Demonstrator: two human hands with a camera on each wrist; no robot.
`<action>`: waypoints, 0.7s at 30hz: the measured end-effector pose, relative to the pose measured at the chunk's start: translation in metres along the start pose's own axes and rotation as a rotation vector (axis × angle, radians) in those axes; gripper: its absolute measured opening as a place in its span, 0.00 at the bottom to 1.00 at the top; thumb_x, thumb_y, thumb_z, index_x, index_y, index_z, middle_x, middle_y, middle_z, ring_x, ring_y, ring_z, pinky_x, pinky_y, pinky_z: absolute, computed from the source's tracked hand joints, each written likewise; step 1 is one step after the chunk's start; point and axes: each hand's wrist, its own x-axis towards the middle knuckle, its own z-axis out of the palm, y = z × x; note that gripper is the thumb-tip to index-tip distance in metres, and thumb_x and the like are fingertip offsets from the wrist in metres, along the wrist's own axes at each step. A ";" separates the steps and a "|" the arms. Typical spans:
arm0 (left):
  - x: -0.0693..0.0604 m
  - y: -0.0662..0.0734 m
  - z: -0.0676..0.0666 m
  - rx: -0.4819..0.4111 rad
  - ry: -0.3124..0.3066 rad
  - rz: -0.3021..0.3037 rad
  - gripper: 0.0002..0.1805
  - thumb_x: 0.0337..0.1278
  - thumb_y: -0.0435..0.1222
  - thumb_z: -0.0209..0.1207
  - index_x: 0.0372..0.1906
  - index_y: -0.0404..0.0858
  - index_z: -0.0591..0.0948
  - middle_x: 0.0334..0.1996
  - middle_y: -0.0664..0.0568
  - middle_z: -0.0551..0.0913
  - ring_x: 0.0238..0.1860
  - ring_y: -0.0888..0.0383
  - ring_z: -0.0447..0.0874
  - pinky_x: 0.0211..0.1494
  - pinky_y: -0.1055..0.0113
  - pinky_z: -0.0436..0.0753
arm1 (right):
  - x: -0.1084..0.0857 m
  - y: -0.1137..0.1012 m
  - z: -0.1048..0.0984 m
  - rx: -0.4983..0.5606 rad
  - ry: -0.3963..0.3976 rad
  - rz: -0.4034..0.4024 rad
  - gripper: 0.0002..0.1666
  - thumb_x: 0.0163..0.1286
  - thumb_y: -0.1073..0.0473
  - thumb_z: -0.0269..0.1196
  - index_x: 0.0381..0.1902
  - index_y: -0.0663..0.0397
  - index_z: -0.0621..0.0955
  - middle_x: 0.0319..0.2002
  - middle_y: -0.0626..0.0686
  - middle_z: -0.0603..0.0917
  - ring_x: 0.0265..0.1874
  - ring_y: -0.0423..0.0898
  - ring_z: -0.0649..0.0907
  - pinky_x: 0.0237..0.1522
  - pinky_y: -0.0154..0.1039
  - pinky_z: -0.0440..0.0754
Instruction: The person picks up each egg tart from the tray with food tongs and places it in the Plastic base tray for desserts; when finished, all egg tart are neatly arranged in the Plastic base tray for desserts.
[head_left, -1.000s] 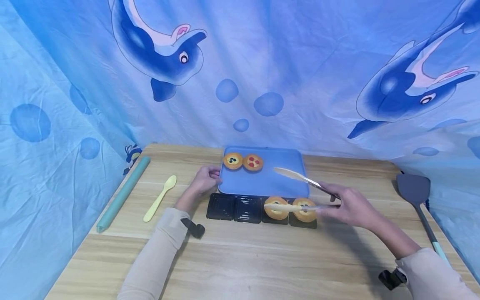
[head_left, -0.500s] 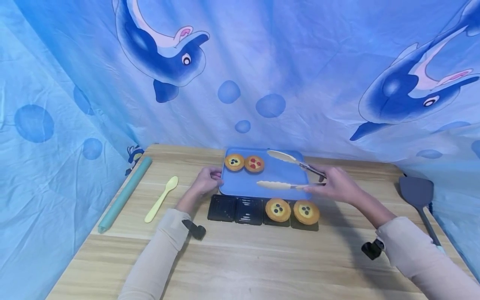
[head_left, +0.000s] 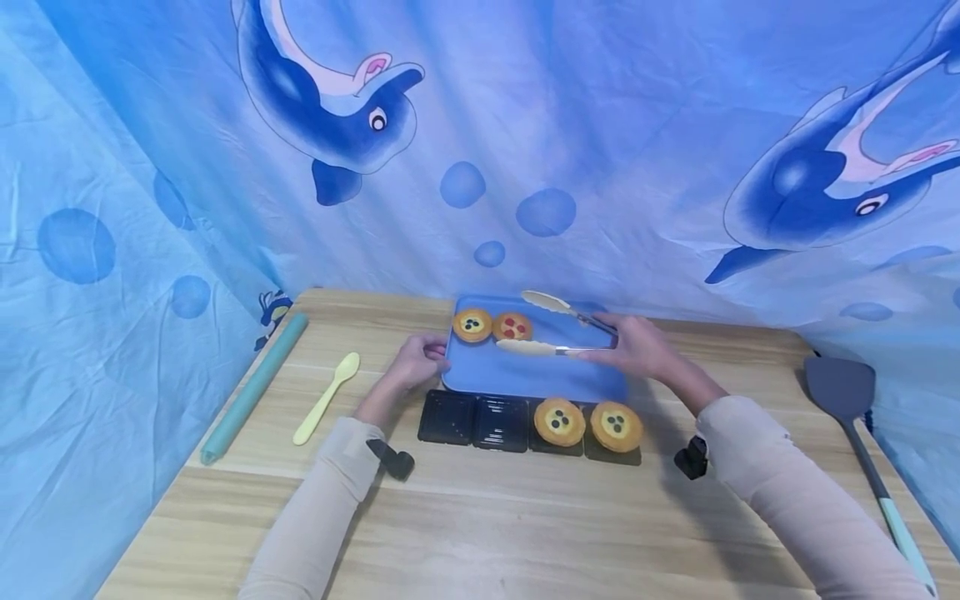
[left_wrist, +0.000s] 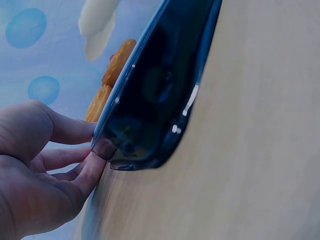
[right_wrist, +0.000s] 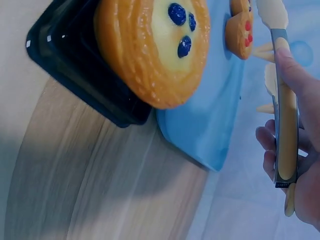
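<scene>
In the head view my left hand (head_left: 412, 362) pinches the left edge of a blue tray (head_left: 540, 375), thumb and fingertips meeting at its rim in the left wrist view. An egg tart with dark berries (head_left: 472, 326) and one with red berries (head_left: 512, 323) sit side by side at the tray's back left. My right hand (head_left: 637, 346) holds metal tongs (head_left: 531, 347) with cream tips, their arms spread apart above the tray near the red-berry tart. Nothing is between the tips. Two dark-berry tarts, one left (head_left: 559, 421) and one right (head_left: 617, 427), occupy the right compartments of a black container (head_left: 444, 417).
Along the table's left side lie a teal rolling pin (head_left: 258, 383) and a pale yellow spoon (head_left: 326, 400). A grey spatula (head_left: 843, 387) with a mint handle lies at the right edge. A blue dolphin-print cloth (head_left: 630, 150) hangs behind the table.
My right hand has carried the spread tongs left and back, from over the right-hand tarts in the container to above the tray by the red-berry tart. My left hand stays at the tray's edge.
</scene>
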 end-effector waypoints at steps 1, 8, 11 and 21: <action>0.000 0.000 0.000 0.000 0.004 -0.006 0.30 0.50 0.18 0.60 0.62 0.23 0.72 0.47 0.38 0.77 0.46 0.47 0.77 0.51 0.62 0.82 | 0.002 0.000 0.002 -0.007 -0.002 -0.002 0.53 0.55 0.37 0.73 0.69 0.65 0.71 0.13 0.45 0.65 0.10 0.41 0.64 0.12 0.34 0.63; 0.000 -0.001 0.000 0.000 0.003 -0.011 0.29 0.49 0.18 0.60 0.62 0.24 0.73 0.47 0.38 0.78 0.46 0.47 0.78 0.51 0.61 0.83 | 0.013 -0.002 0.014 -0.035 -0.017 -0.010 0.51 0.55 0.37 0.73 0.69 0.60 0.72 0.15 0.49 0.70 0.11 0.43 0.69 0.13 0.36 0.68; 0.001 -0.001 0.000 0.021 0.000 0.001 0.29 0.50 0.19 0.61 0.62 0.23 0.72 0.47 0.37 0.78 0.46 0.47 0.78 0.51 0.60 0.82 | 0.015 -0.003 0.018 -0.052 -0.018 -0.009 0.51 0.56 0.37 0.73 0.69 0.61 0.72 0.16 0.49 0.71 0.12 0.43 0.69 0.15 0.37 0.70; 0.004 -0.003 -0.001 0.025 -0.002 -0.007 0.29 0.49 0.19 0.61 0.61 0.24 0.73 0.46 0.38 0.78 0.46 0.47 0.78 0.52 0.60 0.82 | 0.017 -0.003 0.027 -0.070 -0.017 0.015 0.48 0.60 0.37 0.70 0.68 0.63 0.72 0.10 0.45 0.62 0.09 0.39 0.59 0.12 0.34 0.62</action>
